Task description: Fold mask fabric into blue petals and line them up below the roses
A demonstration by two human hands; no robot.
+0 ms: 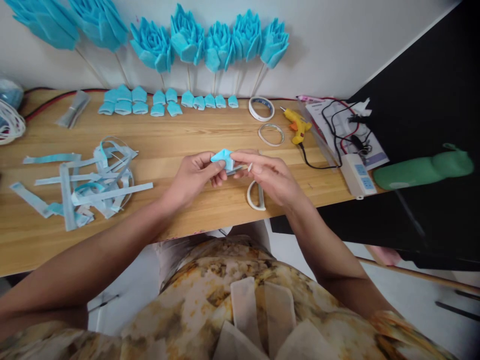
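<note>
Both hands are working close together over the pale wooden table; clock positions are running from the held piece. Left hand is pinching a small folded light-blue fabric piece, probably keeping its creases closed. Right hand is bringing its index fingertip against the right edge, apparently pinching a thin whitish bit, too small to identify. Small folded blue fabric pockets are sitting in groups between 10 and 12, seemingly sorted. Yellow glue gun is lying at 2, likely for right-hand reach. Blue fabric flowers are standing at the wall around 12, maybe protecting petals; 10 o'clock ones are running out of view. Pale-blue strips near 9 are overlapping, uncountable. Right hand is partly hiding a white half-ring object at 5.
</note>
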